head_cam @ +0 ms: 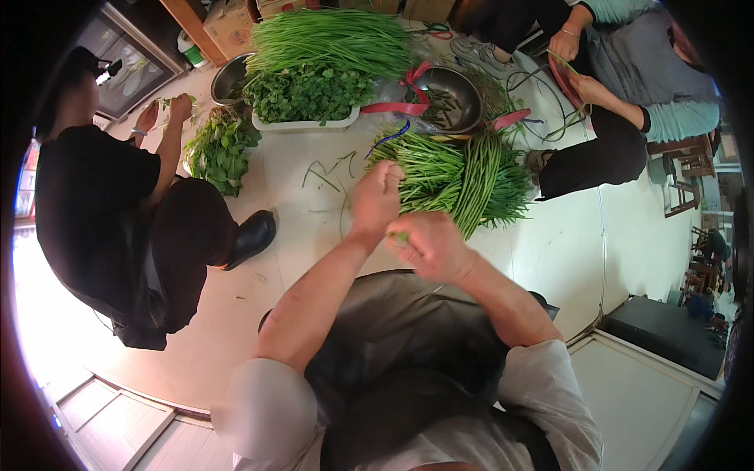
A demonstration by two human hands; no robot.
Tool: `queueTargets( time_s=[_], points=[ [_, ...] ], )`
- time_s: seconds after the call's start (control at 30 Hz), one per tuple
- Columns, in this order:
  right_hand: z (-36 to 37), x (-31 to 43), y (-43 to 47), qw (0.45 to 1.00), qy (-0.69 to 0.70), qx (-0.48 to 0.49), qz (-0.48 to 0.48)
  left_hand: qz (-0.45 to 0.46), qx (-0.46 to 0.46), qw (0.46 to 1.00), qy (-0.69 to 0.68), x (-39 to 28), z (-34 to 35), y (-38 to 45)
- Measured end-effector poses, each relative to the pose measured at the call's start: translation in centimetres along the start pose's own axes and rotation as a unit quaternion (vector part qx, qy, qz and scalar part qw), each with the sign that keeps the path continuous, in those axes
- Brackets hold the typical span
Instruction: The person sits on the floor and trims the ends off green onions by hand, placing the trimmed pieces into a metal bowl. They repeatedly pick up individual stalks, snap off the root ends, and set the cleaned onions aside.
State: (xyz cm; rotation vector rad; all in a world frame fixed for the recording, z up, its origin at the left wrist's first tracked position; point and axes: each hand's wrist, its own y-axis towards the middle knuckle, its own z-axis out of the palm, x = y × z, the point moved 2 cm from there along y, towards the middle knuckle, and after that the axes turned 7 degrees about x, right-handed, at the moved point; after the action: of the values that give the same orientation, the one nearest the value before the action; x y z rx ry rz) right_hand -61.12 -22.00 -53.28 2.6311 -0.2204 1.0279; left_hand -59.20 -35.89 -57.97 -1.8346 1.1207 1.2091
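Observation:
My left hand [377, 197] is closed into a loose fist at the near left edge of the bundled green stems [433, 159]; whether it holds anything is hidden. Just below and right of it, my right hand [433, 244] is closed on a small green piece of vegetable [399, 236] that shows at its fingers. Long green beans [478, 179] lie across the pile beyond my right hand, with dark green leafy stalks [509, 194] to their right. Behind the pile, a metal bowl [471, 97] holds short cut green pieces [443, 109].
A person in black [100, 206] crouches at left beside leafy greens [221, 150]. Another person's hands [580, 68] hold long beans at upper right. A white tub [306, 126] of leafy herbs [312, 91], long green stalks [330, 38] and red-handled scissors [439, 33] are at the back.

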Motion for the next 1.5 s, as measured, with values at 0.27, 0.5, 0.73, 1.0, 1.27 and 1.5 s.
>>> queueTargets(
  time_s=[0.27,0.5,0.73,1.0,1.27,1.5],
  points=[
    [-7.6,-21.8,2.5,0.951,0.106,-0.111,0.270,-0.186,0.115,0.839,-0.498,1.2,-1.8,-0.8],
    [-6.2,-23.3,-1.1,0.891,0.205,-0.301,0.271,-0.179,0.105,0.850,-0.484,1.9,-2.6,0.1],
    [-5.7,-18.3,-2.2,0.831,0.222,-0.294,0.417,-0.158,0.073,0.858,-0.483,2.4,-2.7,-0.8],
    [1.8,-4.6,-1.5,0.774,0.553,-0.081,0.297,-0.058,0.040,0.945,-0.319,-0.2,-1.1,-4.2],
    [2.8,-4.0,0.2,0.762,0.538,0.025,0.360,-0.160,0.056,0.872,-0.459,0.6,-2.2,-3.4],
    [2.4,-4.0,0.0,0.712,0.603,0.018,0.359,-0.128,0.104,0.865,-0.474,1.4,-1.0,-3.9]
  ],
)
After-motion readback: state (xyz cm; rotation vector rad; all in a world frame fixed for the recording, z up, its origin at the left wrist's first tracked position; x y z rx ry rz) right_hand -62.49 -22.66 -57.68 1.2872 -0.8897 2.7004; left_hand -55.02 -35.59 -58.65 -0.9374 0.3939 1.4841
